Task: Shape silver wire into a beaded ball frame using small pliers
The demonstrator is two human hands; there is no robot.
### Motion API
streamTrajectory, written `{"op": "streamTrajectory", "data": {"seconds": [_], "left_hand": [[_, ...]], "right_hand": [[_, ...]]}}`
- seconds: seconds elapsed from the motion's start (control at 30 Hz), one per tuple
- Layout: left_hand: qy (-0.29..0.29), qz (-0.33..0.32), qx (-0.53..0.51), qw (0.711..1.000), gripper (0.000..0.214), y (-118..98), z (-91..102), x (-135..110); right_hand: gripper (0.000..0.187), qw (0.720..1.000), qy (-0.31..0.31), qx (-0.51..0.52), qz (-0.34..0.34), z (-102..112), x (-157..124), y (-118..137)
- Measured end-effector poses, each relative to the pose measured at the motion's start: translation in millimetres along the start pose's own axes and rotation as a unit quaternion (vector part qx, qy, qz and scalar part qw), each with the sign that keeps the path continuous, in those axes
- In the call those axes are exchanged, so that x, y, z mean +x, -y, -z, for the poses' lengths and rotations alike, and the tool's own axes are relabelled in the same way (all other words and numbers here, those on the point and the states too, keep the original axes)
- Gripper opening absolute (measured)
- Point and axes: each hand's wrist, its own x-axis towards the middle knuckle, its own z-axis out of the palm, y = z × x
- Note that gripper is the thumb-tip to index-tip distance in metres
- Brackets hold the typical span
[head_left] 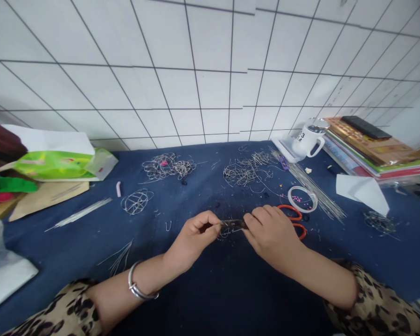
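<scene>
"Starting big: works over what?"
"Over a dark blue cloth, with both hands close together, just short of meeting."
"How closed on the right?"
"Curls the fingers of the right hand right in, with knuckles up and without any visible opening."
"And on the left?"
"Brings thumb and index finger of the left hand together at the tips in a closed pinch, but leaves a small hollow behind."
"Beyond the hands?"
"See a loose tangle of wire there, well apart from both grips."
"Just behind the right hand?"
"Notice orange handles, partly covered. Can't tell whether joined to anything held."
"Clasps what, then?"
"A dark tool; shows only a short length, pointing out of the right fist toward the left fingertips. Can't make out the kind."
"And smallest?"
"Pinches fine wire at the left fingertips, between the hands, right by the tool's exposed end. Too thin to tell whether touching or just beside."
</scene>
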Motion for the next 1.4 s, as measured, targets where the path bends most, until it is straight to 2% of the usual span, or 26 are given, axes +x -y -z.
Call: {"op": "streamTrajectory", "data": {"seconds": [0.3, 0.63, 0.83, 1.1, 1.4], "left_hand": [[-0.015, -0.003, 0.009, 1.000, 0.014, -1.5, -1.6, 0.0], [0.058, 0.026, -0.035, 0.997, 0.012, -4.3, 1.1, 1.2], [0.094, 0.082, -0.108, 0.986, 0.007, -5.2, 1.7, 2.8], [0.113, 0.127, -0.142, 0.975, 0.009, -7.6, 2.0, 3.9], [0.116, 0.120, -0.143, 0.976, 0.009, -6.1, 3.5, 4.4]], "right_hand": [[0.015, 1.000, -0.001, 0.023, 0.002, 5.1, 2.0, -6.8], [0.017, 0.996, -0.044, 0.068, 0.039, -6.2, 2.7, -17.0], [0.020, 0.993, -0.042, 0.097, 0.061, -13.8, 5.4, -17.5], [0.022, 0.988, -0.054, 0.134, 0.057, -17.0, 5.8, -16.7], [0.022, 0.985, -0.047, 0.162, 0.043, -22.0, 6.5, -17.7]]}}
